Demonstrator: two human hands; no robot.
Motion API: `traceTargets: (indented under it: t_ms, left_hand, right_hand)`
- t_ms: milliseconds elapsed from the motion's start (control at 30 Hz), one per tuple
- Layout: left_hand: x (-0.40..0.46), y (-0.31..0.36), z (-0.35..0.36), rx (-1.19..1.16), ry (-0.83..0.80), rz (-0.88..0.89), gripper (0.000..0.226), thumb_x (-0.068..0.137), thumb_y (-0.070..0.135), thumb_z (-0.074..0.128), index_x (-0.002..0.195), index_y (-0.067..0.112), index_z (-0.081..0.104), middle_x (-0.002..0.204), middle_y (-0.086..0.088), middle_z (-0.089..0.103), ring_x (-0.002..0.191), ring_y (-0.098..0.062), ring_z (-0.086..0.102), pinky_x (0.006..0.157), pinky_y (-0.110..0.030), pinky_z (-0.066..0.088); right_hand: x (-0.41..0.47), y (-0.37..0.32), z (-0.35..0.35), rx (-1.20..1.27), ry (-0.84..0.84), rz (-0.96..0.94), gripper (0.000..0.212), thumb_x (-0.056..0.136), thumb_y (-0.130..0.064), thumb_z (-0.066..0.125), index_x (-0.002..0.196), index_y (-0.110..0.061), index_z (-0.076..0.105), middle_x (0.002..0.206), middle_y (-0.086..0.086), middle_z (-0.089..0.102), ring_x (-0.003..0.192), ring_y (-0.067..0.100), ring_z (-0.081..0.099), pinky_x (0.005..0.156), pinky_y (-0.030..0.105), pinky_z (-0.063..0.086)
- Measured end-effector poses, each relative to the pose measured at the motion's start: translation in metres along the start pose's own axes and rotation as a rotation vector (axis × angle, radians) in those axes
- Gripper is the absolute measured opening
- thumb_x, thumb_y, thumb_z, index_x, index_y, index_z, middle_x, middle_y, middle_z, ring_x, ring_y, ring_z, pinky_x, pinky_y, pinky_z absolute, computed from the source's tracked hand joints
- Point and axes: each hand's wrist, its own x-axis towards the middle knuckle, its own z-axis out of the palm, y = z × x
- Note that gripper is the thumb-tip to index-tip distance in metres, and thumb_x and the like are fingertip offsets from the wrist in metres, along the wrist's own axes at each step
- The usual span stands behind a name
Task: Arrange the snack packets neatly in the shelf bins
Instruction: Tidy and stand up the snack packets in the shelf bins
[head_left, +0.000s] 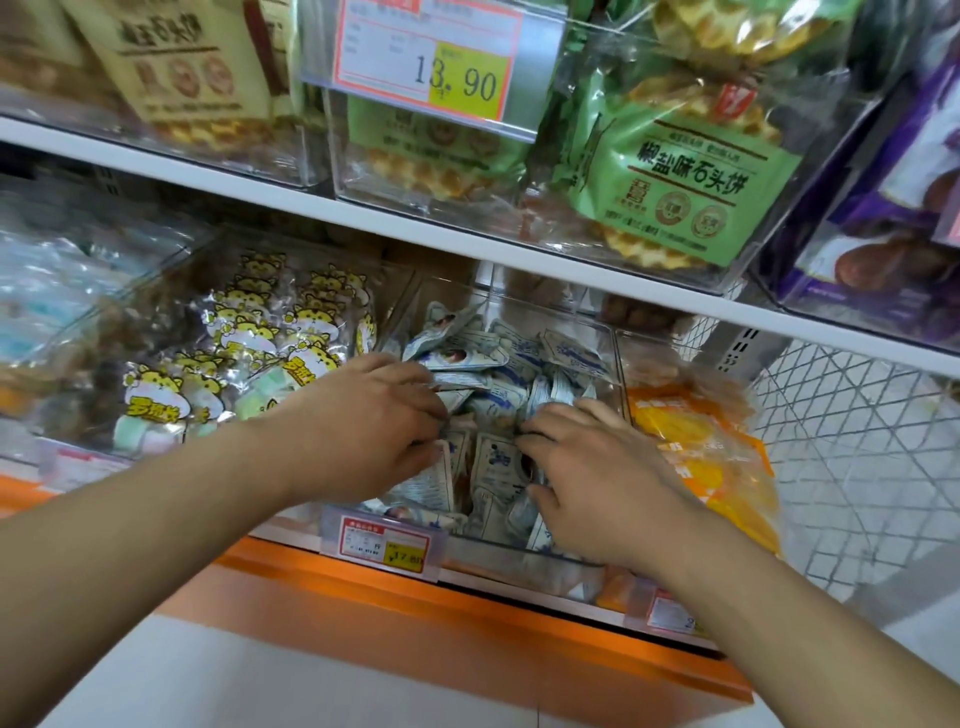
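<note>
- Snack packets (498, 364): jumbled in clear middle bin (524, 564), needing order.
- Your left hand (374, 415) and right hand (587, 467): fingers curled into pile; grip on packets unclear.

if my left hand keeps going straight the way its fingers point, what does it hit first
Most likely the right hand: the left hand points rightward across the blue-and-white packets, which its fingertips already touch. Depth is unclear.

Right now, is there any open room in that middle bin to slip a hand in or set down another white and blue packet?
The clear middle bin has bare room only at its back, behind the heap of white and blue packets. The front is crowded: left hand and right hand work among packets there. The neighbouring bins of yellow cat packets and orange packets look full.
</note>
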Motion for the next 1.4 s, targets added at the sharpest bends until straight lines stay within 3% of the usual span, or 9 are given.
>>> traceTargets:
  t_ms: [267,400,500,600,700,800,1000,1267,1400]
  left_hand:
    - [0.001,0.01,0.005,0.087,-0.113,0.045,0.057,0.104,0.06,0.017,0.146,0.034,0.046,0.157,0.014,0.043,0.153,-0.019,0.023,0.121,-0.049,0.021]
    - [0.004,0.011,0.011,0.073,-0.054,0.072,0.052,0.105,0.055,0.025,0.148,0.032,0.043,0.152,0.008,0.051,0.15,-0.024,0.032,0.118,-0.053,0.027]
    - [0.005,0.011,0.016,0.075,-0.023,0.068,0.051,0.104,0.053,0.026,0.144,0.032,0.05,0.145,0.008,0.058,0.145,-0.024,0.04,0.114,-0.053,0.032]
    - [0.0,0.006,0.016,0.035,0.016,0.072,0.051,0.104,0.053,0.024,0.141,0.033,0.054,0.138,0.011,0.064,0.143,-0.022,0.043,0.112,-0.052,0.035]
    - [-0.006,0.001,0.016,0.003,0.017,0.069,0.05,0.103,0.057,0.025,0.141,0.037,0.052,0.136,0.014,0.064,0.141,-0.02,0.042,0.111,-0.048,0.036]
    - [-0.009,-0.001,0.015,-0.016,-0.005,0.083,0.052,0.103,0.061,0.022,0.141,0.041,0.051,0.138,0.018,0.061,0.144,-0.019,0.037,0.114,-0.047,0.032]
    - [-0.015,-0.002,0.017,-0.02,0.054,0.113,0.052,0.105,0.06,0.02,0.13,0.042,0.062,0.13,0.021,0.066,0.142,-0.021,0.043,0.109,-0.049,0.036]
    - [-0.017,0.001,0.012,-0.103,0.074,0.059,0.057,0.104,0.06,0.016,0.127,0.038,0.063,0.13,0.019,0.066,0.141,-0.016,0.041,0.113,-0.045,0.033]
    - [-0.013,0.006,0.007,-0.185,0.139,0.0,0.051,0.103,0.06,0.022,0.125,0.036,0.061,0.127,0.016,0.066,0.132,-0.012,0.049,0.115,-0.04,0.031]
  right_hand:
    - [0.04,-0.012,0.005,0.029,-0.168,-0.041,0.051,0.091,-0.032,0.058,0.14,-0.017,0.056,0.145,0.0,0.051,0.145,0.023,0.036,0.122,0.036,0.022]
    - [0.039,-0.003,-0.002,0.17,-0.282,0.068,0.049,0.097,-0.04,0.059,0.145,-0.033,0.052,0.159,-0.001,0.042,0.154,0.021,0.024,0.126,0.038,0.024]
    - [0.037,0.001,-0.006,0.241,-0.242,0.128,0.023,0.103,-0.047,0.055,0.107,-0.028,0.069,0.111,0.001,0.066,0.117,0.019,0.055,0.099,0.039,0.049]
    - [0.046,-0.003,0.001,0.239,-0.111,0.206,0.033,0.103,-0.044,0.058,0.082,-0.021,0.069,0.075,0.001,0.067,0.08,0.02,0.063,0.073,0.036,0.054]
    - [0.059,-0.009,0.006,0.222,-0.104,0.224,0.014,0.092,-0.034,0.068,0.103,-0.026,0.072,0.096,-0.002,0.074,0.096,0.025,0.068,0.085,0.038,0.057]
    - [0.067,-0.013,0.014,0.161,-0.209,0.201,0.042,0.084,-0.029,0.07,0.126,-0.028,0.065,0.124,-0.006,0.069,0.121,0.024,0.06,0.105,0.039,0.043]
    - [0.07,-0.001,0.017,0.45,-0.203,0.324,0.041,0.099,-0.041,0.067,0.139,-0.042,0.062,0.108,-0.014,0.063,0.108,0.021,0.062,0.094,0.032,0.054]
    - [0.064,-0.003,0.002,0.612,-0.155,0.382,0.018,0.097,-0.021,0.074,0.08,-0.028,0.077,0.084,-0.005,0.076,0.07,0.011,0.068,0.061,0.03,0.058]
    - [0.049,-0.001,-0.014,0.837,0.01,0.429,0.02,0.087,-0.009,0.083,0.074,-0.023,0.076,0.081,-0.001,0.077,0.077,0.021,0.072,0.075,0.04,0.06]
